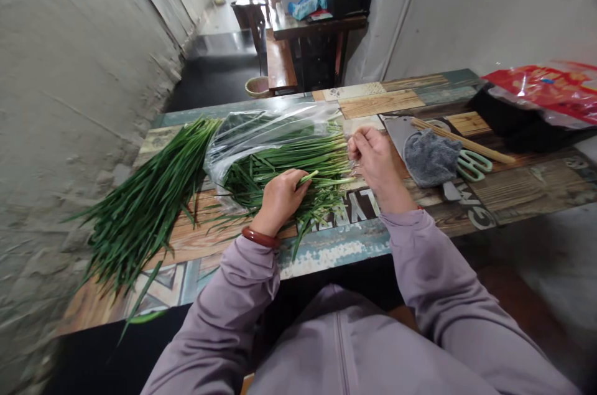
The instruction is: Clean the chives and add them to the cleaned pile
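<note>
Pinched in my left hand are a few garlic chives, their pale ends pointing right. My right hand is closed, thumb against fingers, just right of the stalk ends; whatever it may hold is too small to make out. Between and beyond my hands, a bunch of garlic chives lies on and partly under a clear plastic bag. Trimmed bits are scattered below them on the patterned table. A larger pile of long green chives spreads over the table's left end.
On the right lie a grey cloth, green-handled scissors, a wooden stick and a red plastic package. Behind stand a bench, a basket and a second table with boxes. A rough wall runs along the left.
</note>
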Available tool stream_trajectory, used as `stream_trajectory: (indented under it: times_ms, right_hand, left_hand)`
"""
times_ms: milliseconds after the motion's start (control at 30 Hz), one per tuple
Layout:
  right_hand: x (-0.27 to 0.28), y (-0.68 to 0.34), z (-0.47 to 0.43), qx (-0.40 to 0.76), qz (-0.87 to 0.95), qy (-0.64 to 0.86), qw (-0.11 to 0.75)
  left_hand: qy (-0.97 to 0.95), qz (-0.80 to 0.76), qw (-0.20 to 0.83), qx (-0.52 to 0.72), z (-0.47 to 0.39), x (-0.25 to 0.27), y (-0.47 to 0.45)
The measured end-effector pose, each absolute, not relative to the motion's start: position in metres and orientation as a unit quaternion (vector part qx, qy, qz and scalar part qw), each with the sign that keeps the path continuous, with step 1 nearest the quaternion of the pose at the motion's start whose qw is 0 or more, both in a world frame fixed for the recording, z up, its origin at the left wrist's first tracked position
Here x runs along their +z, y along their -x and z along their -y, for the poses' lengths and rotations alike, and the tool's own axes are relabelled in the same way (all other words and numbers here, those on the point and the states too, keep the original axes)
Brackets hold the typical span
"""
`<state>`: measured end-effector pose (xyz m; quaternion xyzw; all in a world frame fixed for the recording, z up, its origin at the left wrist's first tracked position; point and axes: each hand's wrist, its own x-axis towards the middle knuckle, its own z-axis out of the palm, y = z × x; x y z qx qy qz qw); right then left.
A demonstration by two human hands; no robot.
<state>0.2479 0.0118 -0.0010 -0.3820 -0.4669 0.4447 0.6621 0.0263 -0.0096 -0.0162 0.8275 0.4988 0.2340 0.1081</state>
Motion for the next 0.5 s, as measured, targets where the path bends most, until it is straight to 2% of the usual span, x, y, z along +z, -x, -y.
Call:
stream_trajectory:
  times_ms: [100,167,367,400,500]
  right_hand:
    - [0.004,-0.255,-0.01,0.448,0.453,0.384,0.668]
    - [0.009,-0.258,-0.004,0.452,0.486,0.393,0.636]
    - [0.03,-0.261,0.016,0.441,0.74,0.329,0.387]
    - [0.031,-0.26,0.017,0.42,0.758,0.325,0.378]
    - [0.025,-0.258,0.012,0.335,0.745,0.391,0.425]
  left_hand:
    - [-0.826,-0.499,0.105,0.24,0.01,-0.017,-0.027]
    - [-0.825,-0.501,0.097,0.243,0.01,-0.016,-0.027]
    - [-0.817,-0.526,0.07,0.228,0.01,-0.01,-0.026]
    - [-0.814,-0.53,0.069,0.229,0.01,-0.009,-0.026]
    - [-0.812,-0.532,0.072,0.23,0.011,-0.007,-0.027]
